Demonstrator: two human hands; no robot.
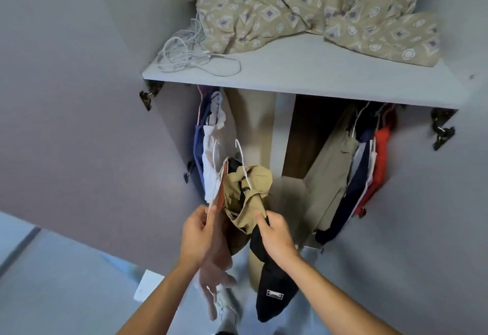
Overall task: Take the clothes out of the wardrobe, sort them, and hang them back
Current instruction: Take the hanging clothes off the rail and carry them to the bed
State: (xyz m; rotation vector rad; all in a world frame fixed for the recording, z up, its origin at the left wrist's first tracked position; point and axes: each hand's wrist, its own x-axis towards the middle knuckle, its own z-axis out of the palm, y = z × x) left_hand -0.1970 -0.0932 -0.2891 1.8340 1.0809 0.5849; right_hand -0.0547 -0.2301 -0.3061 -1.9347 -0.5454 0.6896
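Note:
I hold a bundle of clothes on white hangers [241, 161] in front of the open wardrobe. My left hand [196, 231] pinches a pink garment [217, 263] that hangs down past my wrist. My right hand [276, 234] grips a black garment [272, 289] with a small white label, just under a crumpled khaki garment [249, 189]. Clothes hang inside on the left [208, 155], white and navy. More hang on the right [369, 160]: khaki, navy, white and red.
The wardrobe shelf [303, 70] above carries a patterned beige quilt [317, 7] and several bare white hangers [190, 54]. Both wardrobe doors stand open, the left door [79, 123] close beside my arm. A grey upright divider [284, 128] splits the hanging space.

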